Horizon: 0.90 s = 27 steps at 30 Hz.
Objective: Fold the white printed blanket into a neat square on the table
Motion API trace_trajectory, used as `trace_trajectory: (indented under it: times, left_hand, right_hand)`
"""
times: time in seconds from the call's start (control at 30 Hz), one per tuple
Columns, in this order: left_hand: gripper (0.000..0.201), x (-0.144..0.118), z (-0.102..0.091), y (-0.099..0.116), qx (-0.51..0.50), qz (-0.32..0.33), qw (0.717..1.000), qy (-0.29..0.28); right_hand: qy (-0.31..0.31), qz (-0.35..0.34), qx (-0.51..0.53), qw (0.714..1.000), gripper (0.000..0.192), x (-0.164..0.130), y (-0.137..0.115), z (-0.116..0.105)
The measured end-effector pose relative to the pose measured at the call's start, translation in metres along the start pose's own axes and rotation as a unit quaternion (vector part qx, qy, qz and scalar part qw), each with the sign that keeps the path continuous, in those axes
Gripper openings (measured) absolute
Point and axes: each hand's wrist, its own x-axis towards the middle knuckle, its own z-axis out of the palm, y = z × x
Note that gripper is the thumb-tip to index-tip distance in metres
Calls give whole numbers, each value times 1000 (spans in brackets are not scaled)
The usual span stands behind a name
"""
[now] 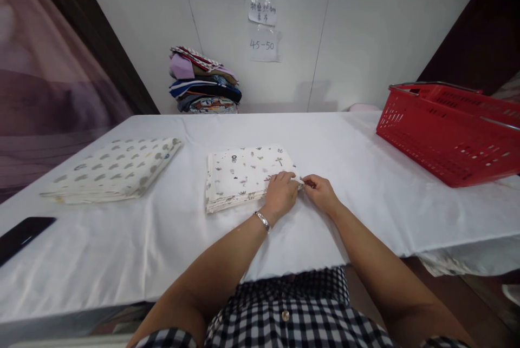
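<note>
Red plastic basket [439, 145] on table w/ white cover [345, 145]; slotted walls, metal handle [436, 85] lying along rim. Inner far wall visible, also perforated; floor hidden behind near side, so can't tell re contents.

Printed cloth [247, 166], folded to a flat, many-layered rectangle, is on the table L of basket, well apart from it & a bit closer to wearer. White w/ small palm, plant & animal motifs; layers show along near edge.

Both hands at the cloth corner nearest basket. L hand [281, 194] lies over that corner, palm down, fingers bent & close tog.; thumb hidden, so can't tell if it grips or just presses. R hand [320, 192], on basket side of L hand, has thumb & fingertips pinched tog. on the corner's edge, next to no gap. Silver bracelet [263, 221] on L wrist.

Further L of basket, past printed cloth: 2nd folded cloth [109, 166], white w/ grey cloud-like shapes. Black phone [24, 237] furthest L of basket, nr wearer's side. Pile of folded fabrics [205, 88], mixed colours, also L of basket but further back, by the wall [365, 28]. Two paper notes [264, 45] on wall, L of & above basket; lower reads "45-50".
</note>
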Motion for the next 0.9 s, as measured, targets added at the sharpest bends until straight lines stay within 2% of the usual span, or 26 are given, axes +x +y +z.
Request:
trace_trajectory:
  times: [0.33,0.63,0.9]
  left_hand:
    - [20,3,6,3,28,-13,999,-19]
    - [21,6,9,6,2,-52,998,-25]
    - [21,6,9,2,-28,-22,999,-25]
  right_hand:
    - [-4,-2,-6,1000,17,1,-2,2]
    - [-10,-2,-9,1000,17,1,-5,2]
    - [1,-2,-16,1000,17,1,-3,2]
